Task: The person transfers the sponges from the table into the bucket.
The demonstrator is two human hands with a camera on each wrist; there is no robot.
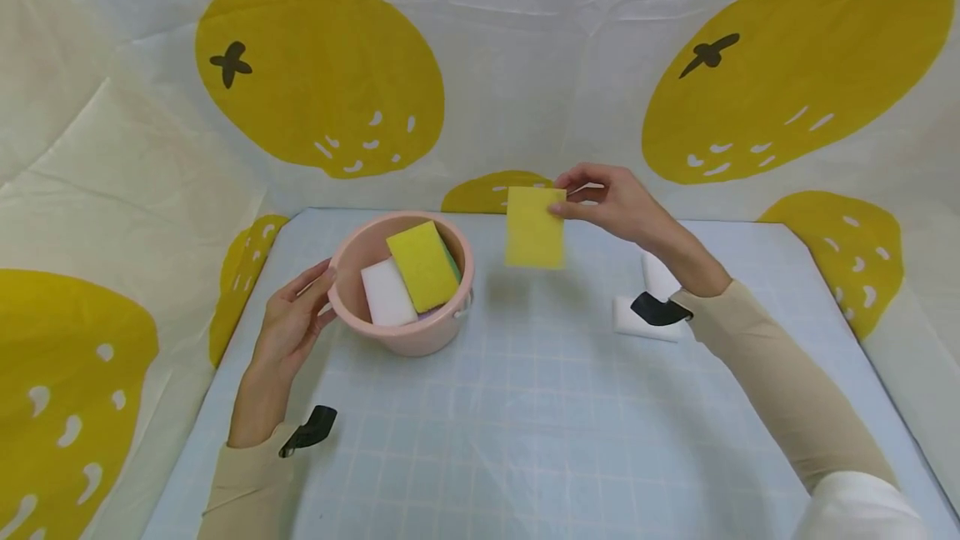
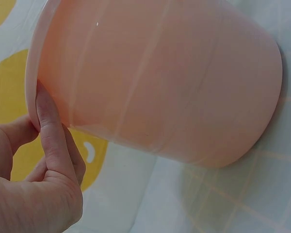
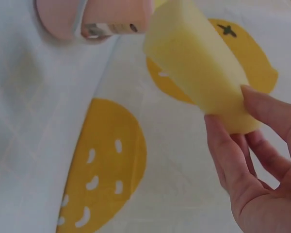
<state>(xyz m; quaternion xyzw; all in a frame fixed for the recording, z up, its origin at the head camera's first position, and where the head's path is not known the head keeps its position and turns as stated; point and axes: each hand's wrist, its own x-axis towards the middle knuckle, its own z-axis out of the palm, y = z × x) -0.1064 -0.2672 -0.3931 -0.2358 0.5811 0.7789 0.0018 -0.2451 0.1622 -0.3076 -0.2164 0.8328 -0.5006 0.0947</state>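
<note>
A pink bucket [image 1: 416,343] stands upright at the back left of the table, its rim pinched at the left side by my left hand [image 1: 288,327]. In the left wrist view, thumb and fingers lie on either side of the bucket's rim [image 2: 32,73]. Inside the bucket are a white sponge [image 1: 388,293] and a yellow sponge [image 1: 422,265] with a green side; whatever lies beneath is mostly hidden. My right hand [image 1: 611,202] holds a plain yellow sponge [image 1: 536,227] by its edge, raised above the table to the right of the bucket. The right wrist view shows this thick sponge [image 3: 194,63] between thumb and fingers.
Two white sponges lie on the table under the right forearm: a nearer one [image 1: 637,322] and a farther one [image 1: 657,275], partly covered by the arm. A light blue checked cloth [image 1: 480,432] covers the table. Behind it hangs a fruit-patterned sheet [image 1: 540,65].
</note>
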